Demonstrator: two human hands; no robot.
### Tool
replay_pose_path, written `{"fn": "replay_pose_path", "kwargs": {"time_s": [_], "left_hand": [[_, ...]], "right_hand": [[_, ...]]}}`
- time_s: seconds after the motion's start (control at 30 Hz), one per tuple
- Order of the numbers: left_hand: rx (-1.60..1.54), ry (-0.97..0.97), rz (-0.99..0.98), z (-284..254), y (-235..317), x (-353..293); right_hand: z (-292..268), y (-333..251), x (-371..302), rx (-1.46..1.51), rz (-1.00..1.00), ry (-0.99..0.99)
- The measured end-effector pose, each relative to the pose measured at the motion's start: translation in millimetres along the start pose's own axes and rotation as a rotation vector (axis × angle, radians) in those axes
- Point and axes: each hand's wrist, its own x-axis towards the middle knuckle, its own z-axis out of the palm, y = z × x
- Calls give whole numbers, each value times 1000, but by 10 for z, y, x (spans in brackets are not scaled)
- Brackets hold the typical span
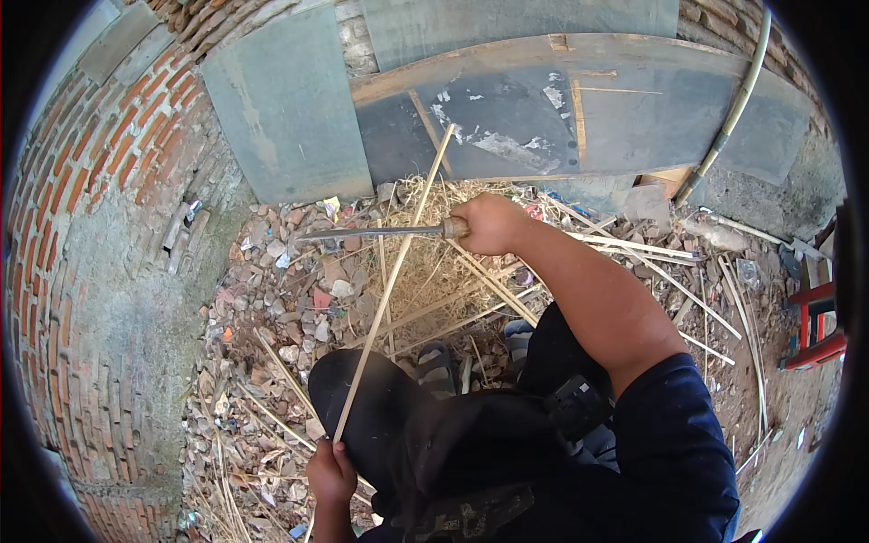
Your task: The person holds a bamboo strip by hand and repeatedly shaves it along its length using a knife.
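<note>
My right hand (493, 224) is closed round the wooden handle of a long-bladed knife (362, 233), held out in front of me with its blade pointing left. The blade crosses a long, pale bamboo strip (385, 303); whether it cuts into the strip or only lies against it, I cannot tell. Down at the lower left, my left hand (332, 472) pinches the near end of that strip beside my knee. From there the strip slants up and away over my leg, its far end in front of the dark boards.
Thin shavings (421, 281) and several loose bamboo strips (634, 244) lie on rubble around my sandals (437, 366). A brick wall (81, 226) rises at the left. Grey boards (290, 109) lean at the back, with a bamboo pole (738, 104). A red plastic stool (815, 330) stands at the right.
</note>
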Motion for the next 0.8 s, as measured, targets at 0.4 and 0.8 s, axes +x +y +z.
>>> {"fn": "replay_pose_path", "kwargs": {"time_s": [0.4, 0.8], "left_hand": [[-12, -53, -1, -28, 30, 32], [-47, -89, 5, -71, -35, 6]], "right_hand": [[89, -11, 24, 1, 65, -14], [5, -311, -23, -62, -45, -60]]}}
